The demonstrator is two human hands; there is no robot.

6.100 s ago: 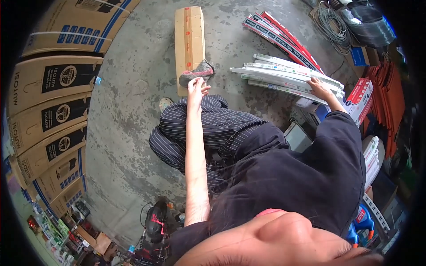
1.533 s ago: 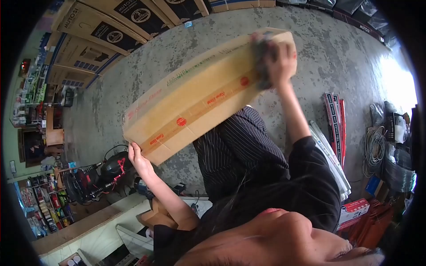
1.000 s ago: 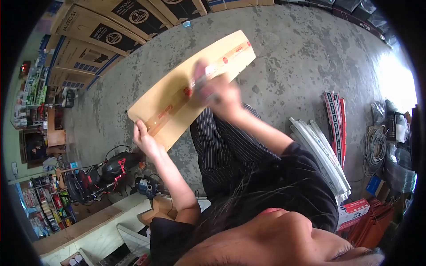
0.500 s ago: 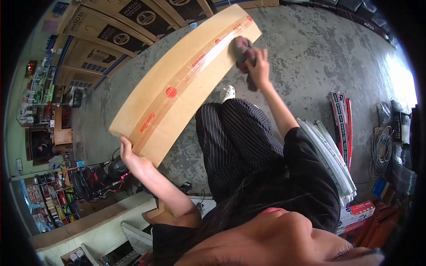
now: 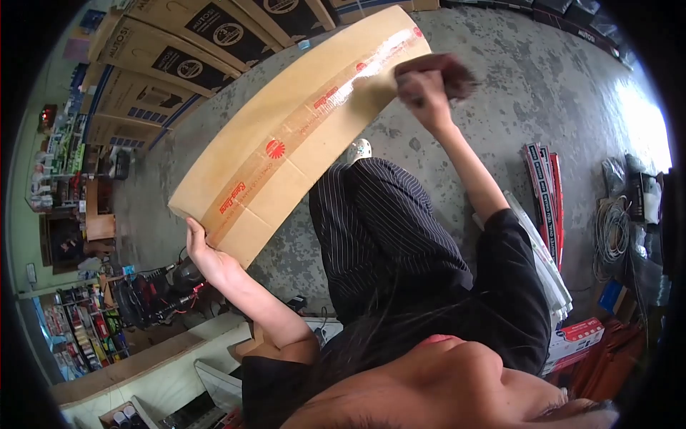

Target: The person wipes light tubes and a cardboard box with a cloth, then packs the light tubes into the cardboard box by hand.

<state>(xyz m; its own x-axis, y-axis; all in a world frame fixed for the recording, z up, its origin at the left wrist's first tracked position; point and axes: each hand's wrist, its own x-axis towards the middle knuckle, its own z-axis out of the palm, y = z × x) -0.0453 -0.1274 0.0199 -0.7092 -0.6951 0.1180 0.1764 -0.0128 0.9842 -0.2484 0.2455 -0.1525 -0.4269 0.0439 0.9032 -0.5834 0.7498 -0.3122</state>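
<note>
Left hand (image 5: 213, 259) grips the lower-left end of the box (image 5: 264, 189); right hand (image 5: 430, 104) clutches a blurred, dark red cloth (image 5: 451, 71). The box's long axis slants from centre left to upper centre of the frame. A second ago the cloth was over mid-box; now it is by the upper right edge. The box is plain tan, with shiny, red-printed tape (image 5: 304, 130) lengthwise.

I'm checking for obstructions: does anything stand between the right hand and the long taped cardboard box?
Only the dark cloth in the right hand, beside the far end of the taped cardboard box; nothing else visible stands between.
</note>
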